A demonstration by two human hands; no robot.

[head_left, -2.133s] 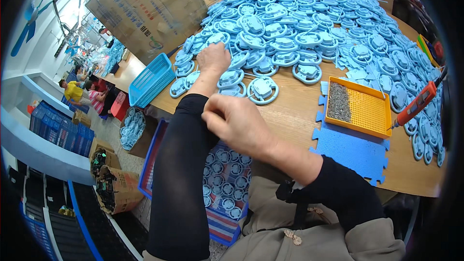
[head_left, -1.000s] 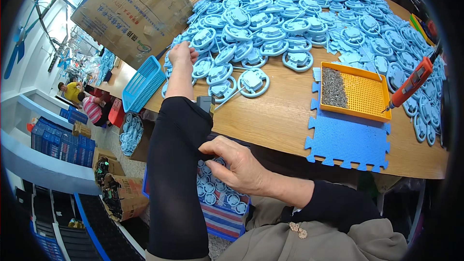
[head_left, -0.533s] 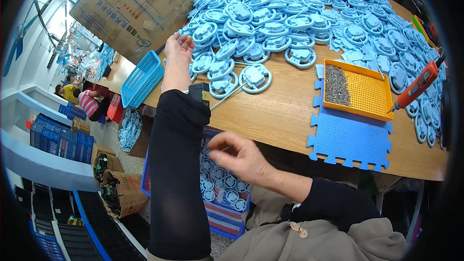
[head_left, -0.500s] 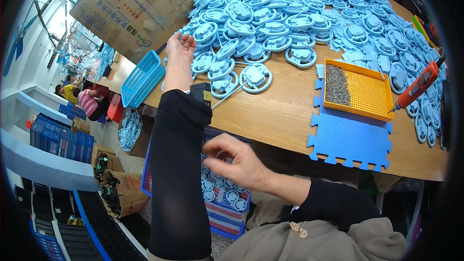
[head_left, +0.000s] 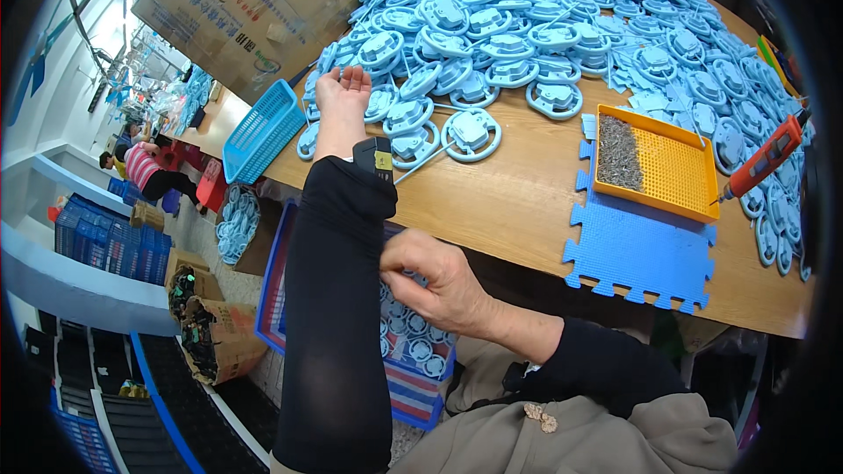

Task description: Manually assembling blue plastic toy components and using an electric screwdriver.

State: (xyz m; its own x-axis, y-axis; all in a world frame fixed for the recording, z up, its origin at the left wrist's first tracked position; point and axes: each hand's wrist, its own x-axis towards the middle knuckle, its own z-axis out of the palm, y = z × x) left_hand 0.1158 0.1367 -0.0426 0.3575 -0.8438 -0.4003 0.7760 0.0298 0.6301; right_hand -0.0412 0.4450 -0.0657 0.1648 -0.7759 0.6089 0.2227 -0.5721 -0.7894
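Note:
My left arm, in a black sleeve (head_left: pixel 338 298), reaches up over the table edge. My left hand (head_left: pixel 345 92) is turned palm up with its fingers apart and loosely bent, beside a heap of light blue ring-shaped plastic parts (head_left: pixel 492 22). A black device with a yellow label (head_left: pixel 378 158) sits at that wrist. My right hand (head_left: pixel 439 285) has its fingers curled together against the edge of the left sleeve. Whatever its fingertips may pinch is hidden. Beneath it, a blue crate (head_left: pixel 428 417) contains several round light blue parts (head_left: pixel 420 349).
On the wooden table (head_left: pixel 492 197) a yellow tray (head_left: pixel 672 167) of small screws lies on a blue foam mat (head_left: pixel 645 254). A red electric screwdriver (head_left: pixel 762 162) hangs at the right. A blue basket (head_left: pixel 262 132) and cardboard box (head_left: pixel 250 17) stand left. People work farther off.
My view has shifted slightly. Both hands appear a little farther right, and my right hand's fingers have drawn closer together. In the background, a person in a striped top has changed posture.

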